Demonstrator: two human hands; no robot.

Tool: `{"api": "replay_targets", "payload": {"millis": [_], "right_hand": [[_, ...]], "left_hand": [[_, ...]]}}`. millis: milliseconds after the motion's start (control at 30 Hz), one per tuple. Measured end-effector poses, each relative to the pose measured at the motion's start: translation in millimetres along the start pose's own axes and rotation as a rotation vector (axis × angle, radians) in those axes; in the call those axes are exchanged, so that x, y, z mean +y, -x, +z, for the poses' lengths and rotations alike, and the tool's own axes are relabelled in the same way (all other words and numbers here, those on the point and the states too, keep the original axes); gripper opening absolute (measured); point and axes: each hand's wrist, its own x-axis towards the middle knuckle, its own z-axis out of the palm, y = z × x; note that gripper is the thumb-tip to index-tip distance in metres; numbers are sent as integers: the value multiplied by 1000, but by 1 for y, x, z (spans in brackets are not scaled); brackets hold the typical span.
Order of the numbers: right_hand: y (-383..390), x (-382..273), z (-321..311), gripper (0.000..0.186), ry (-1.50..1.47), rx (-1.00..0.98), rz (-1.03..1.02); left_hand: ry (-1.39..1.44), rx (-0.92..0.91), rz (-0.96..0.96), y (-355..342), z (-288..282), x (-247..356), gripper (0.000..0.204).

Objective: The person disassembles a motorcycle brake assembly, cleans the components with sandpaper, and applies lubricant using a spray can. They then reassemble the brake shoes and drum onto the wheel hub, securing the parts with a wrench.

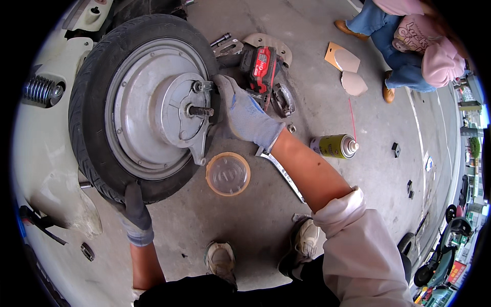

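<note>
A scooter wheel (140, 107) with a black tyre, a silver hub and a threaded axle fills the left of the head view. In a grey glove, my left hand (135, 217) grips the tyre's near edge, with some of its fingers hidden beneath the rubber. At the wheel's right side my right hand (245, 115), gloved in grey and blue, holds the tyre edge beside a small metal arm on the hub. Its fingertips are partly hidden. Close by on the ground lie a round clear lid with a tan rim (228, 174) and a combination wrench (282, 176).
Beyond my right hand lie a red-and-black power tool (260, 69) and a metal ring part (283, 100). A spray can (335, 147) lies farther right. Pale scooter bodywork (46, 148) borders the left. Another person (409, 46) is at the far right near cardboard pieces (343, 60).
</note>
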Motion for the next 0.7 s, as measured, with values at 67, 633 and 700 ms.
{"api": "replay_targets", "payload": {"millis": [67,633,700], "right_hand": [[8,-13,0,107,-75,-77,133],[25,0,-2,88,-393,-387,124],[19,-14,-42,46,-286,-859,629]], "left_hand": [[99,-3,-45,0,-5,-6,73],[112,2,-91,-1,5,13,90],[160,-33,-93,-5,12,22,96]]}}
